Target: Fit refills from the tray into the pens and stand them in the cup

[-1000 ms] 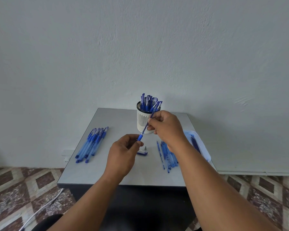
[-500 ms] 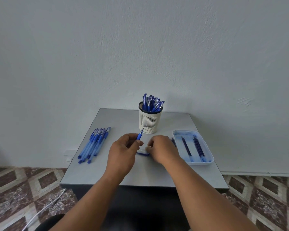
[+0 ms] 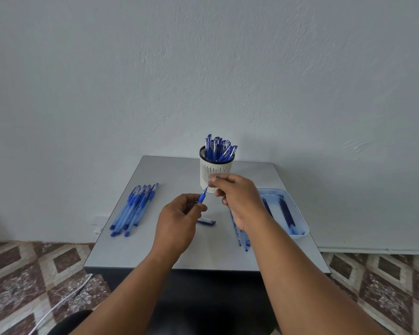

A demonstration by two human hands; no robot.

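I see my left hand (image 3: 179, 220) at the centre of the frame, its curled fingers and thumb pinching a blue pen barrel (image 3: 202, 197) that tilts up to the right. My right hand (image 3: 237, 197), just right of it, pinches the small tip piece (image 3: 211, 180) at the barrel's upper end between thumb and forefinger, in front of the cup's base. The barrel shows a dark blue grip section, and the rest of it is hidden in my left fist. The white slotted cup (image 3: 215, 172) stands just above the hands, full of blue capped pens (image 3: 219, 148). A loose blue cap (image 3: 206, 222) lies on the table below the hands. A row of blue pens (image 3: 136, 209) lies at centre left, and thin blue refills (image 3: 241, 235) show beneath my right wrist. The pale tray (image 3: 298, 213) at centre right holds dark refills. The grey table (image 3: 169, 170) stands against a plain white wall (image 3: 203, 68); brown patterned floor tiles (image 3: 22, 274) fill the lower corners, with a white cable (image 3: 58, 308) at lower left.
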